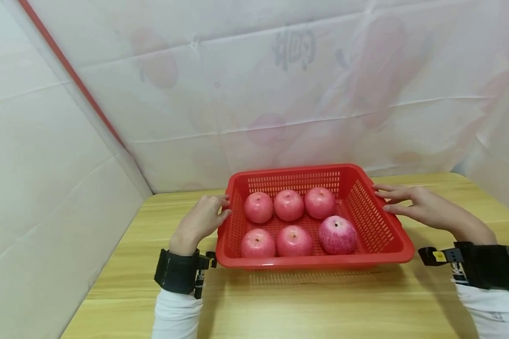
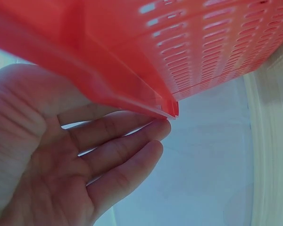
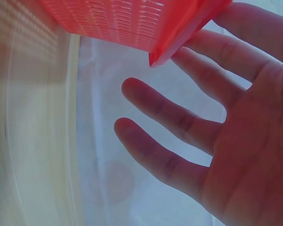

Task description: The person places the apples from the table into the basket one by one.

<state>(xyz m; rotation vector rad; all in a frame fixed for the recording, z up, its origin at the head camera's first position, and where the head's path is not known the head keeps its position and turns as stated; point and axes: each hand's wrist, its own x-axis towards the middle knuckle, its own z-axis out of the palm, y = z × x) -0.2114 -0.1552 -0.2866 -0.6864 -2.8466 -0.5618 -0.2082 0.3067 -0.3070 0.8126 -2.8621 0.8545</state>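
A red plastic basket (image 1: 314,262) with slotted sides stands between the two hands, several apples inside. Most are smooth pink, like the apple (image 1: 294,241) in the front row; a darker, streaked apple (image 1: 337,235) sits at front right. At the basket's left rim is my left hand (image 1: 199,217), its fairly straight fingers (image 2: 118,146) reaching under the rim with tips right at its edge. My right hand (image 1: 428,207) touches the right rim with extended fingertips. In the right wrist view its two lowest fingers (image 3: 155,155) are spread away from the basket.
The basket is over a wood-grain table (image 1: 152,263). Pale printed sheeting (image 1: 246,84) hangs behind the table, with more at both sides. A red strip (image 1: 76,77) runs down the left corner. Black straps with small cameras (image 1: 178,270) circle both wrists.
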